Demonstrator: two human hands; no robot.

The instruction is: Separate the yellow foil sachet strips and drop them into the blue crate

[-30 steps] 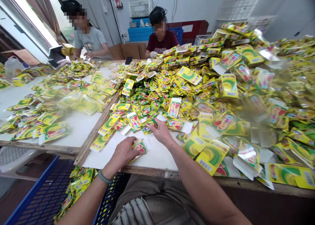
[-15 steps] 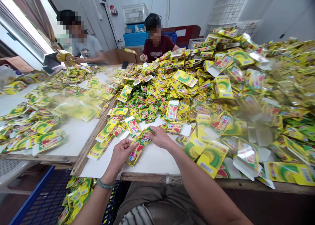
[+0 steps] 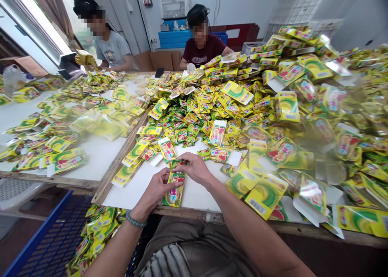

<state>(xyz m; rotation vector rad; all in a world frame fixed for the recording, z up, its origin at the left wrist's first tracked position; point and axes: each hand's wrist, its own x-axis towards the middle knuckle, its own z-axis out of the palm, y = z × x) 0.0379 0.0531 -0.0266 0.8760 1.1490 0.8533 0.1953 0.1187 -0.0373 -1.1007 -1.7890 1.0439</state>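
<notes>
My left hand [image 3: 159, 188] grips a small yellow-and-green printed carton [image 3: 173, 195] by its sides, low over the white table top near the front edge. The fingers of my right hand [image 3: 194, 168] are closed at the carton's upper end, around a small green-and-yellow wrapped packet [image 3: 176, 163]; the fingers partly hide it. Just beyond lies another carton [image 3: 166, 148] with a white flap. Behind it spreads a heap of small wrapped packets [image 3: 184, 131].
Flat and open cartons [image 3: 266, 192] lie piled on my right, stacked high farther back. A wooden strip [image 3: 121, 159] divides the tables at left. Below it stands a blue crate [image 3: 45, 236] holding filled-looking cartons. Two co-workers [image 3: 206, 50] sit across the table.
The carton has turned from slanted to nearly upright in my view, and my hands have shifted slightly right with it. The co-worker opposite has lowered a hand, and a yellow carton near it is gone from view.
</notes>
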